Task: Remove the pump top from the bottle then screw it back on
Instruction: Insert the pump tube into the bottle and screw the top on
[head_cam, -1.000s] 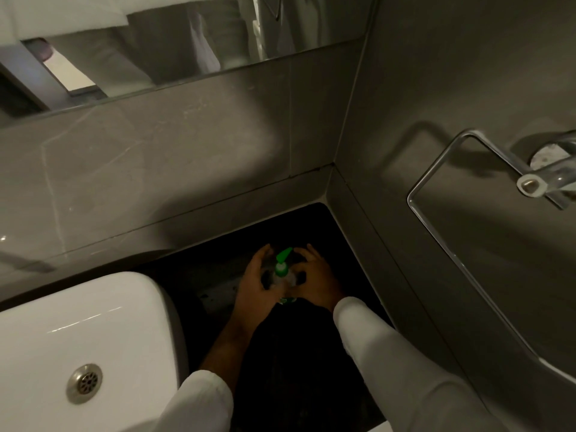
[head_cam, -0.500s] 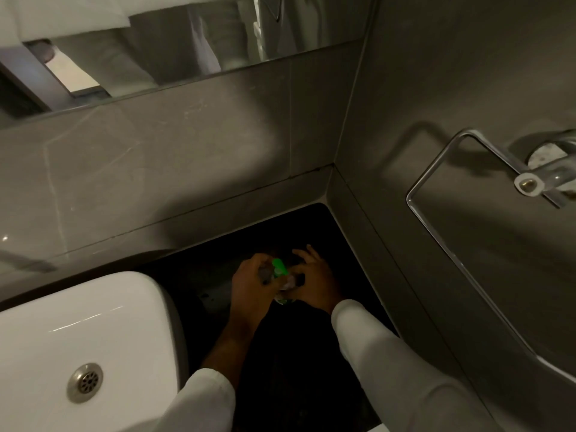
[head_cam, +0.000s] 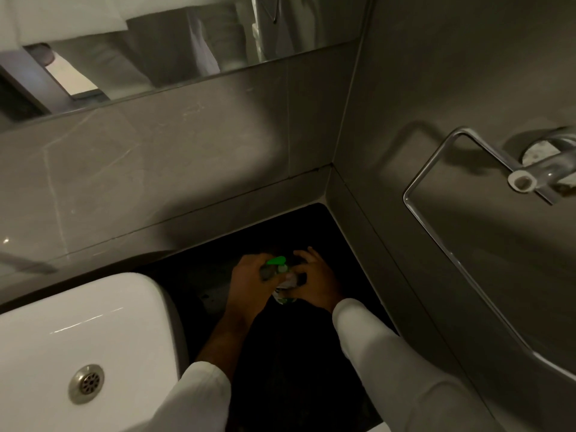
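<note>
Your left hand (head_cam: 252, 277) is curled over the green pump top (head_cam: 276, 261), fingers closed around its collar, while your right hand (head_cam: 314, 283) wraps the bottle (head_cam: 284, 295) from the 3 o'clock side and steadies it. Both grips are narrow and closed on their parts. The green nozzle pokes out above your left knuckles, pointing toward 2 o'clock. The bottle stands on the dark countertop (head_cam: 339, 232), in the corner where the two grey tiled walls meet, near the middle of your view.

As for progress, you look to be in the twisting stage. The pump sits right over the bottle's neck, but the dim light and your fingers hide the joint, so I cannot tell whether the threads are engaged, loosening or tightening. Judge it as mid-task: at the least, a final snug turn is left.

Count what is around you: one bottle, one pump top, two hands in white sleeves. At 8 o'clock sits one white basin (head_cam: 78, 338) with one metal drain (head_cam: 86, 384). At 3 o'clock one chrome towel ring (head_cam: 442, 232) hangs on the wall, and one mirror (head_cam: 174, 48) runs along 11 o'clock.
</note>
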{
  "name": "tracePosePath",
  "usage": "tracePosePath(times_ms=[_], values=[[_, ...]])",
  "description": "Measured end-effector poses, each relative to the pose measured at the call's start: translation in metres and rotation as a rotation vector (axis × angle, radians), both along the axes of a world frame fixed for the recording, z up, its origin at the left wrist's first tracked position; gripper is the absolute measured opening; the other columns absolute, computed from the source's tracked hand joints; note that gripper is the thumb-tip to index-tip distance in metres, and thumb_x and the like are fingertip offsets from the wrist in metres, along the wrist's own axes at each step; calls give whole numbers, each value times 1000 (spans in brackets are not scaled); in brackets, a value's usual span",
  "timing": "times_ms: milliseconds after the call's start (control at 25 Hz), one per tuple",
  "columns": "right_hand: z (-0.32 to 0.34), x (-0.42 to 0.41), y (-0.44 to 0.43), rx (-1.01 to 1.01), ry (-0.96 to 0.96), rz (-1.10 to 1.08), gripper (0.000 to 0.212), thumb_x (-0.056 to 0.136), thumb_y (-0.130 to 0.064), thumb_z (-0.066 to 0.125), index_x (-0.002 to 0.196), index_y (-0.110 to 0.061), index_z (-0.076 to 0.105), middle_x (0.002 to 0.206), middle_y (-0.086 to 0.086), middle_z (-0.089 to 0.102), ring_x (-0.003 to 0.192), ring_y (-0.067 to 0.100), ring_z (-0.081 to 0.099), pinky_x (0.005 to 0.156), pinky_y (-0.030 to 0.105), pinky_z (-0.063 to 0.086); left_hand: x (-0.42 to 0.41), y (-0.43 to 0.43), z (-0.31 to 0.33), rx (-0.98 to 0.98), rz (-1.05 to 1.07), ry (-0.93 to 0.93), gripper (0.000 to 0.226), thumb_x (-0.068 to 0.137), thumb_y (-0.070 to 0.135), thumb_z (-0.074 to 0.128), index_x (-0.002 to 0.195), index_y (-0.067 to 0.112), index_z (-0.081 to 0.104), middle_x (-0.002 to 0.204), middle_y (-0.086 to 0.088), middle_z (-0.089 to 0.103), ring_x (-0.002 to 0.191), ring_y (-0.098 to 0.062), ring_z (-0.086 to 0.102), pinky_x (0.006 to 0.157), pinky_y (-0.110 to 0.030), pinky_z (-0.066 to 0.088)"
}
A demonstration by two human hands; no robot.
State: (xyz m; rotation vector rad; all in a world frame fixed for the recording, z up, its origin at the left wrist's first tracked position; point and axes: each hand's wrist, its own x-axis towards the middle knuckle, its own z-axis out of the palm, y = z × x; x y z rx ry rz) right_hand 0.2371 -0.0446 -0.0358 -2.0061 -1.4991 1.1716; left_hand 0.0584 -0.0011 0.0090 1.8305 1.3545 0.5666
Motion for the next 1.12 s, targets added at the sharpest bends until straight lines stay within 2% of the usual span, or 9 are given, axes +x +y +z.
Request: tracePosePath(times_ms=[80,160,320,400,480,600,720,880,1120], values=[[-2,5,-1,26,-3,20,59,62,-49,89,115,-25,76,161,-9,37,156,22,16,124,45,26,-3,6,5,-55,-78,-56,23,80,24,84,94,39,73,93,20,67,92,-4,68,81,-15,54],[-3,6,-3,44,4,23,55,64,-49,89,112,-26,78,159,-9,39,156,24,17,124,44,25,-10,13,8,-115,-137,-80,38,80,19,83,97,50,69,102,15,72,94,5,69,86,-18,57],[-2,1,-2,41,-15,23,59,63,-46,89,117,-26,76,160,-8,39,156,22,17,124,43,26,-11,17,7,-30,-224,71,23,73,39,83,89,27,73,78,14,70,76,4,67,68,-24,56],[0,0,-1,44,-22,33,59,63,-42,91,117,-23,76,160,-8,39,156,21,17,124,45,27,-8,15,9,106,-233,127,34,70,55,77,90,29,66,67,25,58,72,9,58,65,-17,49],[5,1,0,66,-25,64,54,64,-37,91,114,-20,77,159,-8,40,157,22,17,124,49,26,-7,17,11,209,-288,172,47,67,65,72,105,39,58,68,34,51,79,9,50,72,-14,44],[18,3,1,56,-84,173,59,69,-38,88,124,-24,71,161,-8,37,157,22,13,126,52,19,-6,22,10,293,-388,239,47,70,63,69,111,41,57,86,22,68,98,-11,59,82,-33,39],[29,3,4,41,-149,270,66,73,-41,85,134,-25,65,162,-9,36,158,21,11,126,52,13,-4,24,9,357,-445,268,44,70,64,65,102,35,68,98,15,74,105,-11,57,88,-32,30],[38,5,6,7,-142,301,64,75,-42,84,134,-26,64,163,-8,33,158,23,8,126,56,10,-3,27,19,268,-489,311,44,71,61,72,105,32,74,106,12,73,113,-16,59,92,-37,35],[42,-1,4,-27,-108,267,65,76,-42,83,136,-28,63,164,-11,32,159,22,5,126,57,9,-5,36,71,315,-500,432,53,67,68,57,110,40,72,93,8,74,96,-19,65,83,-34,52]])
